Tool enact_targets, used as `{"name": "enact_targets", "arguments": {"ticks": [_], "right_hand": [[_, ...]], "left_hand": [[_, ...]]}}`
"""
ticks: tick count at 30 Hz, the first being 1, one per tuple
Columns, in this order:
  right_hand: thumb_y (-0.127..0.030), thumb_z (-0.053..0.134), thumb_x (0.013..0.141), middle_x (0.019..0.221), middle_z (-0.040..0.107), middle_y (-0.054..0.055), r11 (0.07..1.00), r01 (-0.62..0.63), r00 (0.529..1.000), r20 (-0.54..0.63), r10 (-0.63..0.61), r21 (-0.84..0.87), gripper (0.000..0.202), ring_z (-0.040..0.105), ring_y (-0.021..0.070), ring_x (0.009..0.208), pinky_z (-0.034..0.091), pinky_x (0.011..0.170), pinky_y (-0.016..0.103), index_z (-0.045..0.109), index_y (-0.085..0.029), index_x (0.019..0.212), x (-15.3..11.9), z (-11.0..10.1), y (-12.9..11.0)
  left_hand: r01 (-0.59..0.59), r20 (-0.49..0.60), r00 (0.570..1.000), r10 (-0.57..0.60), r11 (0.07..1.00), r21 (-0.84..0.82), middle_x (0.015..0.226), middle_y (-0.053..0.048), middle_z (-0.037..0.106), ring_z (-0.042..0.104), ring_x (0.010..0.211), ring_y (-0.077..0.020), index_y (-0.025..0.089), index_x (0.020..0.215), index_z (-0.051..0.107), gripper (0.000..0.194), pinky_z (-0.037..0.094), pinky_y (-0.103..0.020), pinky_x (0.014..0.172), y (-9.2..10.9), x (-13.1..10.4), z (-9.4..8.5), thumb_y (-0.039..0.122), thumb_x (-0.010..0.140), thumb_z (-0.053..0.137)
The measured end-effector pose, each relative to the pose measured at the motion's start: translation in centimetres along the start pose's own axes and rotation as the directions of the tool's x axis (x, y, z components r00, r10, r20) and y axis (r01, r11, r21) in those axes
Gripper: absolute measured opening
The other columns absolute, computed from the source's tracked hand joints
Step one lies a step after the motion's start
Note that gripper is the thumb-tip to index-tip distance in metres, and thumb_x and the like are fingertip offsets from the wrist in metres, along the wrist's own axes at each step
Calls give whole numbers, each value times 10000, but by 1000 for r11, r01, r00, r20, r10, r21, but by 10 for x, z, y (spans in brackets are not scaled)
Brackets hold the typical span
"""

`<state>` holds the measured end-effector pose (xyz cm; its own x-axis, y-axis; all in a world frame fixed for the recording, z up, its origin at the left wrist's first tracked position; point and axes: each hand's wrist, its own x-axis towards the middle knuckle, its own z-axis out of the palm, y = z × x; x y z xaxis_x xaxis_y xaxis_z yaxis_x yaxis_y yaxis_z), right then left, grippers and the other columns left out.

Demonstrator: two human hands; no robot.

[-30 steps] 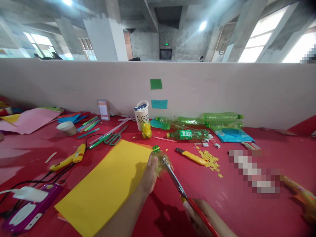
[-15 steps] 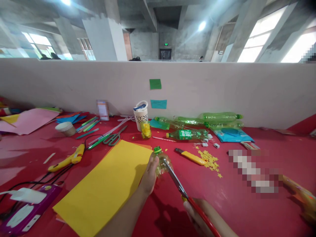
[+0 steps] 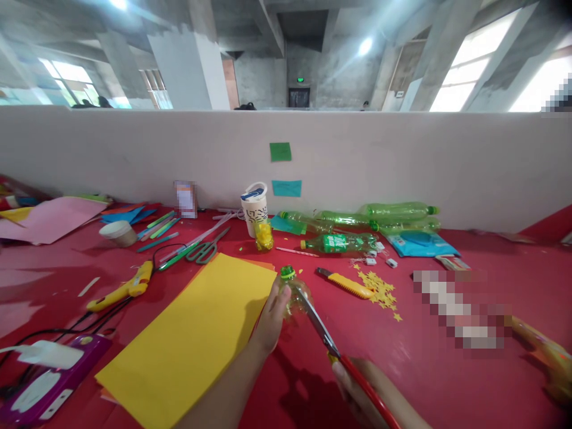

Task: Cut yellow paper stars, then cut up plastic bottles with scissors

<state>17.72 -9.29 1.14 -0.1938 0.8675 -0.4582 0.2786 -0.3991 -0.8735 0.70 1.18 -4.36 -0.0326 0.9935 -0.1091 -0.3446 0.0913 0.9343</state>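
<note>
My left hand point(image 3: 271, 316) grips the cut-off top of a clear green plastic bottle point(image 3: 300, 298), its green cap uppermost. The hand is closed round the bottle's left side, and the palm hides part of it. In my right hand point(image 3: 357, 381) is a pair of scissors point(image 3: 319, 325) with red handles. Their blades point up and left and lie against the bottle top; whether they cut into the plastic I cannot tell. A yellow utility knife point(image 3: 346, 284) lies to the right of the bottle top, beside a scatter of small yellow stars point(image 3: 379, 289).
Yellow paper point(image 3: 192, 339) lies under my left forearm. Several green bottles point(image 3: 342, 243) and a white cup point(image 3: 254, 214) stand or lie along the partition. Grey-green scissors point(image 3: 208, 247), a yellow glue gun point(image 3: 129, 286) and a purple power strip point(image 3: 58, 375) are on the left.
The bottle top has turned or tilted very slightly, its cap shifting a little to the right. Both hands keep nearly the same places.
</note>
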Motion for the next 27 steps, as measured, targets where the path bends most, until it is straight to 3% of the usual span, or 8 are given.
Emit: {"name": "enact_targets", "arguments": {"ticks": [7,12,21,24,27], "right_hand": [[-838,354,646,382,246,-105,1000,-29,999,44,28,10,627,227,54,376,152,412,218,357,-213,588,-4,-1,-6],[-789,392,686,409,284,-96,999,-51,998,32,50,13,592,254,51,372,160,391,204,390,-205,587,-4,-1,-8],[-771,414,692,417,294,-92,1000,-27,999,41,27,11,585,261,49,394,179,405,188,371,-201,567,-4,-1,-12],[-786,399,684,408,259,-102,999,-29,1000,9,29,21,592,244,46,385,156,402,196,344,-208,572,-3,1,-9],[-782,396,693,411,252,-104,1000,-24,1000,18,24,9,585,231,43,365,132,384,207,338,-213,571,-2,1,-7]], "left_hand": [[4,-4,1000,-3,998,66,1324,-17,512,302,1328,-222,286,1141,587,380,204,-352,1111,3,0,-1,404,780,602],[-93,95,992,82,987,128,1337,-29,499,346,1305,-229,268,1164,576,379,233,-351,1097,9,-3,3,395,807,557],[-99,112,991,75,969,226,1382,-12,451,237,1356,-203,264,1223,519,402,185,-337,1114,8,-6,3,384,839,504],[-81,104,993,62,980,181,1371,-3,464,212,1364,-196,258,1184,541,372,176,-331,1113,6,-5,2,354,825,532],[-60,84,995,58,998,24,1304,-5,530,202,1368,-198,261,1096,595,325,138,-330,1121,5,-5,2,283,773,609]]}}
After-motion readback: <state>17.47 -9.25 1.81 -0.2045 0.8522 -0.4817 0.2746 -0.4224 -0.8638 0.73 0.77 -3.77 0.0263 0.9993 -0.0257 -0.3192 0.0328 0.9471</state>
